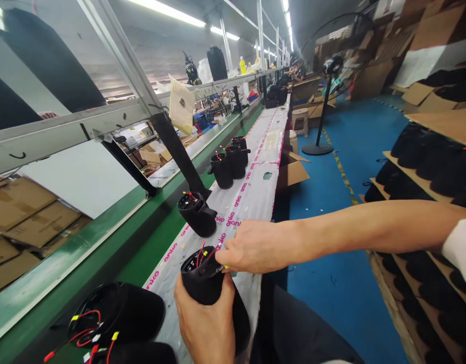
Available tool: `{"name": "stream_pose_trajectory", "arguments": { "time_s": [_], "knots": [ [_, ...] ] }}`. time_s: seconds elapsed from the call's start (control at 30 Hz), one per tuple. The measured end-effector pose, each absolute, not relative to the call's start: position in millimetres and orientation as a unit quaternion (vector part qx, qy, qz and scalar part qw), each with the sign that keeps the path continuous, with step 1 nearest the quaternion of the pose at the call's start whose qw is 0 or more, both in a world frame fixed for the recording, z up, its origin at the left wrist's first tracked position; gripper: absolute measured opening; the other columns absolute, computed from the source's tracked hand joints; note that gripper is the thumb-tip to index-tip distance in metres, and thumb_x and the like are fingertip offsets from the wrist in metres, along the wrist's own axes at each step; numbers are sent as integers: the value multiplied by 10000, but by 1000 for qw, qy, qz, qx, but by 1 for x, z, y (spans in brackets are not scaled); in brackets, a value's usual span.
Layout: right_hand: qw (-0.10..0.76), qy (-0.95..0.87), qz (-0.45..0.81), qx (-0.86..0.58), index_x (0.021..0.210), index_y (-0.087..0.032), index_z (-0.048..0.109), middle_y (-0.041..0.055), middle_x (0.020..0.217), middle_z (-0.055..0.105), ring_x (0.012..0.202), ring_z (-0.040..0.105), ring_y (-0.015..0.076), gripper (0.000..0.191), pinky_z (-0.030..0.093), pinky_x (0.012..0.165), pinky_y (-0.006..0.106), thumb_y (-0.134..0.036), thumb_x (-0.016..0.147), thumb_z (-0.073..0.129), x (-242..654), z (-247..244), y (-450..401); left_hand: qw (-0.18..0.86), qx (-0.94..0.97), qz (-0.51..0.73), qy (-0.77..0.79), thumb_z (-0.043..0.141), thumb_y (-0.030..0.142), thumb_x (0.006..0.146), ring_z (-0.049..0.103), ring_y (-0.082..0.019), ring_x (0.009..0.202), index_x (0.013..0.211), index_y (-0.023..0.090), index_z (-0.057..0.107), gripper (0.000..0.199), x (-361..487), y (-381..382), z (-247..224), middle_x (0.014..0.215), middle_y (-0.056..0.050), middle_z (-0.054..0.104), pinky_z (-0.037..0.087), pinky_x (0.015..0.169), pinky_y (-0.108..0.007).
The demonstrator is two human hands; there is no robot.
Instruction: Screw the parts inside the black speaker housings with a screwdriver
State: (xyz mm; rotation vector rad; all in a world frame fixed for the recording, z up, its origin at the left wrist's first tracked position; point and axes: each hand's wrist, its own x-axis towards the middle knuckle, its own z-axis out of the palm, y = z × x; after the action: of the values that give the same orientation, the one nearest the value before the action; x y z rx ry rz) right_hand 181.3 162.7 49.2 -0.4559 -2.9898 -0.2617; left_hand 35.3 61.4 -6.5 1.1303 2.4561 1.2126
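A black cylindrical housing (pixel 238 318) stands tilted on the bench, its open top showing red wires with a yellow tag. My left hand (pixel 204 323) is wrapped round its side, thumb and fingers closed on it. At the rim, my right hand (pixel 251 247) is closed in a pinch; a red wire runs up to the fingertips and a yellow bit shows beneath them. What the pinch holds is hidden. Just beyond stands another black housing (pixel 198 215) with wires at its top. Two more lie at lower left, the nearer-to-centre housing (pixel 137 311) trailing red wires with yellow and red connectors.
The bench strip (pixel 251 189) has pink "anko" print and carries several housings further along. A green conveyor (pixel 168 212) runs alongside, under a metal frame (pixel 122 55). On the blue floor (pixel 354 313) stand a pedestal fan (pixel 324 111), an open carton (pixel 293 172) and stacked black housings (pixel 430 156) on cardboard.
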Motion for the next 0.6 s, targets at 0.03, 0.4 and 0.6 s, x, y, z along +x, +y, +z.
{"name": "stream_pose_trajectory", "arguments": {
  "time_s": [0.03, 0.4, 0.6],
  "knots": [
    [56, -983, -84, -152, 1008, -171, 542, 13, 727, 664, 578, 608, 171, 180, 141, 437, 330, -318, 1041, 443, 181, 49, 163, 85, 382, 408, 825, 714, 627, 717, 630, -390, 1144, 1344, 258, 502, 757, 35, 62, -7, 1295, -149, 632, 511, 895, -514],
    [83, -978, -84, -170, 987, -147, 564, 23, 713, 651, 564, 590, 166, 89, 172, 449, 332, -113, 939, 497, 187, 52, 156, 28, 378, 373, 847, 721, 689, 672, 600, -497, 1178, 1290, 242, 512, 791, 42, 62, -5, 1301, -198, 616, 517, 868, -605],
    [106, -985, -6, -138, 1008, -185, 557, 16, 819, 696, 651, 617, 153, 266, 186, 478, 306, -415, 1051, 428, 186, 40, 172, 86, 362, 374, 849, 706, 751, 642, 622, -465, 1159, 1365, 270, 460, 903, 34, 64, -7, 1288, -178, 639, 519, 880, -567]
  ]
}}
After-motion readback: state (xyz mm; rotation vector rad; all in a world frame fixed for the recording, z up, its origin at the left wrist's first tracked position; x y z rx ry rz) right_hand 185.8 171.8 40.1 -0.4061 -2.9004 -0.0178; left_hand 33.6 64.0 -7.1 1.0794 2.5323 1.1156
